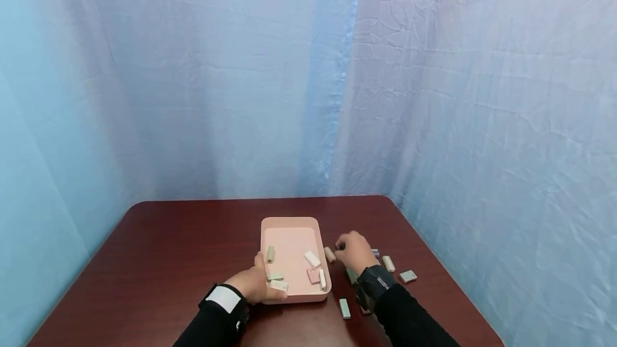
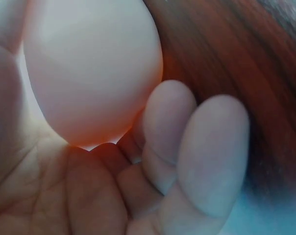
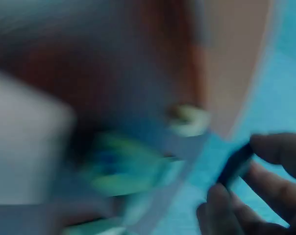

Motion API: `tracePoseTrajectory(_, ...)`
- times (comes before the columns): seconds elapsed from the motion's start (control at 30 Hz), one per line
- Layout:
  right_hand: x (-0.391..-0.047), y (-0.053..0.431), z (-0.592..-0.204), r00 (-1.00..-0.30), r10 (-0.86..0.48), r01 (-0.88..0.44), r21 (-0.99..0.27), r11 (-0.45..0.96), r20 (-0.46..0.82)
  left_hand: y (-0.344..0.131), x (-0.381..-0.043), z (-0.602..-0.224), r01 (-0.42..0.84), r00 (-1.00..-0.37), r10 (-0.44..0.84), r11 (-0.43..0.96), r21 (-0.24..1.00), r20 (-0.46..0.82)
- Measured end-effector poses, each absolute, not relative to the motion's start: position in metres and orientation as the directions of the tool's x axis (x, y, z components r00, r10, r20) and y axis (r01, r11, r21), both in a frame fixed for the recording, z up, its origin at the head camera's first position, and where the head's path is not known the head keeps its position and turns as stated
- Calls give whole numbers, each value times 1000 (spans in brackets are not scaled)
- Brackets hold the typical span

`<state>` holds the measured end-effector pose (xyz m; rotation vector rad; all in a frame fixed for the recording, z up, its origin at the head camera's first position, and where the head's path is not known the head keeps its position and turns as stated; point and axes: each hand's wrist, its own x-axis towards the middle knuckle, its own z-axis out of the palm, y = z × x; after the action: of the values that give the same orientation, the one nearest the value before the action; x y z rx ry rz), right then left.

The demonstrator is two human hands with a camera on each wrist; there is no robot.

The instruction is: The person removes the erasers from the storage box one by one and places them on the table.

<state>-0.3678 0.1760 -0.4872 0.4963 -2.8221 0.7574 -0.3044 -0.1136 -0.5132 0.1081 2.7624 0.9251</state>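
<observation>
In the head view, my left hand (image 1: 253, 284) holds the tray (image 1: 289, 232) at its near left corner; blocks (image 1: 312, 259) lie inside it, loose pieces (image 1: 344, 309) on the surface (image 1: 193, 261) to its right, alongside my right hand (image 1: 356, 253). In the left wrist view, my fingers (image 2: 214, 156) curl against the tray. In the right wrist view, blurred behind, my fingers pinch a dark block (image 3: 235, 165).

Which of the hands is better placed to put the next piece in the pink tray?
Probably the right hand: it pinches a dark piece beside the tray, near the loose pieces. The left hand grips the tray's near left corner, so it seems less free.
</observation>
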Motion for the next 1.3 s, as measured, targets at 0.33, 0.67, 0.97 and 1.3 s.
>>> tracePoseTrajectory(0.33, -363, 188, -501, -895, -442, -429, -376, 821, 57, -116, -303, -511, -11, -962, 156, 797, 603, -224)
tracePoseTrajectory(0.67, -359, 183, -496, -895, -446, -410, -386, 826, -3, -114, -303, -513, 26, -976, 143, 826, 564, -164)
tracePoseTrajectory(0.97, -342, 138, -467, -859, -484, -511, -196, 837, 169, -117, -302, -513, -15, -961, 157, 792, 610, -227)
tracePoseTrajectory(1.3, -364, 85, -507, -835, -550, -541, 161, 825, 13, -118, -306, -513, -15, -955, 182, 762, 648, -236)
